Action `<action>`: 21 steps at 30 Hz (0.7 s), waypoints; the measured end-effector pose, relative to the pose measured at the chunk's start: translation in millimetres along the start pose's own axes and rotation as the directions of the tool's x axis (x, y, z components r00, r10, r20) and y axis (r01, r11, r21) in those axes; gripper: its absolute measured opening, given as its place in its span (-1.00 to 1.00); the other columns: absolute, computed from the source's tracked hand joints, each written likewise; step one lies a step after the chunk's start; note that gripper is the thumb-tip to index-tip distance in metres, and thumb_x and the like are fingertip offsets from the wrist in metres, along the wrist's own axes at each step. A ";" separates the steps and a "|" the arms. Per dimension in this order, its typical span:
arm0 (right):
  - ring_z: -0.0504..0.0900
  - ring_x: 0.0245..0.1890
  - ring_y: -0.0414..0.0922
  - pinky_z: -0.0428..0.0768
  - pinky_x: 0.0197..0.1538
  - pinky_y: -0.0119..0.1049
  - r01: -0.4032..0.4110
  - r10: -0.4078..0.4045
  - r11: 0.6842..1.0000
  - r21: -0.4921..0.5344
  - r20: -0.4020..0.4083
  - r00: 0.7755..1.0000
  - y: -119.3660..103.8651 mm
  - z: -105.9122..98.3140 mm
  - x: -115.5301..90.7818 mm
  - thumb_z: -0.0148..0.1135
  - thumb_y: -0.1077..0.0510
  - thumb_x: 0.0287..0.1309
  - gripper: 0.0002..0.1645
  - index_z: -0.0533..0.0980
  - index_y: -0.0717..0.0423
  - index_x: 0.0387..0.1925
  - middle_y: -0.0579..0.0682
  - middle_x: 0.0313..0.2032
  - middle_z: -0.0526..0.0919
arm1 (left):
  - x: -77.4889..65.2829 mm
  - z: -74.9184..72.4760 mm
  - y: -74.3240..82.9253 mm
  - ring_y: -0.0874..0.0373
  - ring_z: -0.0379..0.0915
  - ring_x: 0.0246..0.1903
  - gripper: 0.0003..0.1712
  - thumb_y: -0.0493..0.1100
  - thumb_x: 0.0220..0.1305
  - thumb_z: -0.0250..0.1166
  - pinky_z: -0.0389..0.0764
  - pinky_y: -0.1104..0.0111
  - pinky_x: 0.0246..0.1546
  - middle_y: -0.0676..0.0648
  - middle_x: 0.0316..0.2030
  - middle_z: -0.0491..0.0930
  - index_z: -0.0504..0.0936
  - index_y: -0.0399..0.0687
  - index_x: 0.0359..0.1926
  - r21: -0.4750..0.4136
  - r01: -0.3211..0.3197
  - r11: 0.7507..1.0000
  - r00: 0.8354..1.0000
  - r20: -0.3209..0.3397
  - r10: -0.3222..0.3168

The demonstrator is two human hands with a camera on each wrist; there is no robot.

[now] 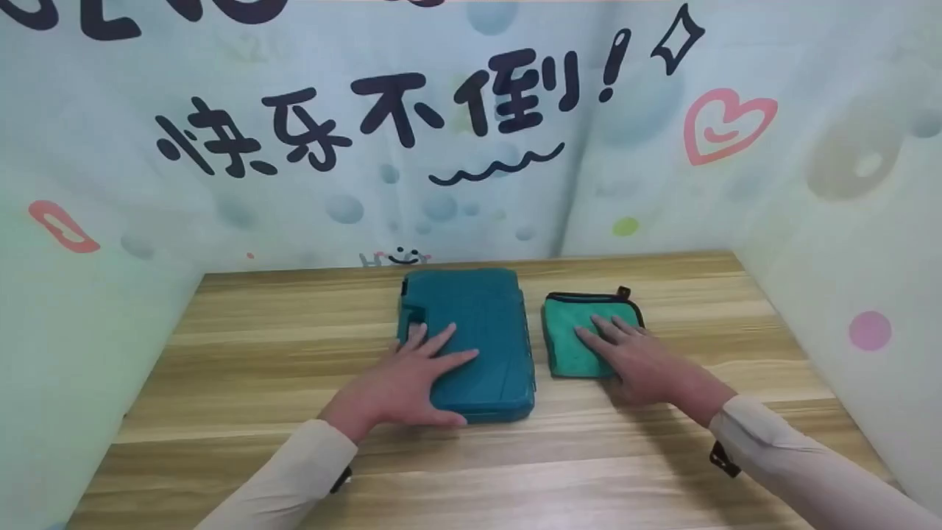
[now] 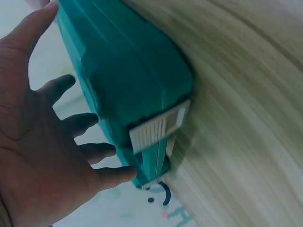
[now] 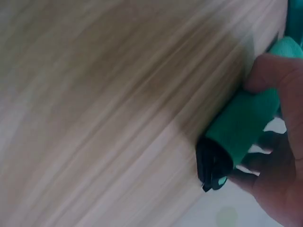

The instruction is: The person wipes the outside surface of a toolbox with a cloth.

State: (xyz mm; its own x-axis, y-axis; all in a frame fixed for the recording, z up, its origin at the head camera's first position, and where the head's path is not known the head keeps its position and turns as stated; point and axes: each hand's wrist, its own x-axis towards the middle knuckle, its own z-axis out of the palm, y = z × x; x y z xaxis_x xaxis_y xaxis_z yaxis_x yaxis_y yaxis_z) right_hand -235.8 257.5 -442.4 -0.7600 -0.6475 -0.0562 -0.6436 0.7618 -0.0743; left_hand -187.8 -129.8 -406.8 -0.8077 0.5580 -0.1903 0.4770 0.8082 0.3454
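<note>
A teal plastic carrying case (image 1: 486,331) lies flat on the wooden table. My left hand (image 1: 401,379) spreads its fingers over the case's left part, thumb at the near edge. Pale latches (image 2: 160,126) show along the side of the case in the left wrist view, close to those fingers. To the right lies a green zip pouch (image 1: 570,338) with black trim along its far edge. My right hand (image 1: 644,361) rests on the pouch with fingers extended over its top. In the right wrist view, the thumb (image 3: 267,73) touches the pouch's near side.
The wood-grain table (image 1: 280,346) carries both things side by side with a narrow gap between them. A printed cloth (image 1: 294,213) with black characters hangs behind the table's back edge, and pale panels (image 1: 831,258) stand at the sides.
</note>
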 end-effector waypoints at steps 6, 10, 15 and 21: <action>0.22 0.33 0.53 0.31 0.23 0.38 -0.083 0.082 0.996 -0.011 -0.067 0.994 -4.4 9.5 11.1 0.28 0.15 0.26 -0.13 0.19 0.26 0.52 0.45 0.41 0.22 | 7.6 8.3 3.2 -0.51 -0.45 0.46 0.06 0.33 0.15 0.46 0.23 -0.22 0.29 -0.06 0.61 -0.23 0.14 0.44 0.59 0.002 -0.016 1.000 1.000 -0.008 0.016; 0.31 0.31 0.46 0.34 0.25 0.32 -0.137 0.139 0.990 0.020 -0.164 0.977 -4.1 13.1 18.7 0.26 0.18 0.24 -0.22 0.30 0.33 0.44 0.43 0.36 0.33 | 7.5 13.1 4.5 -0.51 -0.49 0.46 0.04 0.32 0.17 0.45 0.25 -0.22 0.27 -0.06 0.61 -0.23 0.14 0.46 0.59 -0.007 -0.007 1.000 1.000 -0.026 0.007; 0.44 0.25 0.35 0.46 0.16 0.24 -0.155 0.165 0.986 0.057 -0.255 0.953 1.3 17.4 26.3 0.23 0.44 0.15 -0.38 0.44 0.39 0.29 0.41 0.24 0.47 | 9.1 18.2 8.2 -0.48 -0.53 0.46 0.03 0.31 0.19 0.42 0.19 -0.26 0.28 -0.03 0.61 -0.26 0.11 0.48 0.59 -0.031 0.008 0.999 0.999 -0.037 -0.009; 0.58 0.06 0.35 0.56 0.00 0.25 -0.156 0.183 0.981 0.111 -0.308 0.934 16.6 16.7 26.3 0.20 0.47 0.00 -0.40 0.50 0.41 0.17 0.36 0.15 0.57 | 14.2 21.1 10.8 -0.46 -0.54 0.47 0.03 0.32 0.21 0.39 0.12 -0.30 0.29 -0.02 0.61 -0.29 0.07 0.50 0.59 -0.003 0.005 1.000 0.999 -0.049 -0.005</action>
State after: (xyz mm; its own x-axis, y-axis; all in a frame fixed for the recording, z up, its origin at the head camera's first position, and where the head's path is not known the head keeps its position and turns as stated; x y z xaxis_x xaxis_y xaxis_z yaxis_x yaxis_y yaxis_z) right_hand -264.9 252.8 -461.7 -0.8553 -0.4588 0.2407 -0.5032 0.8462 -0.1752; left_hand -186.8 -109.2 -425.2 -0.8265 0.5436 -0.1465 0.4718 0.8107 0.3468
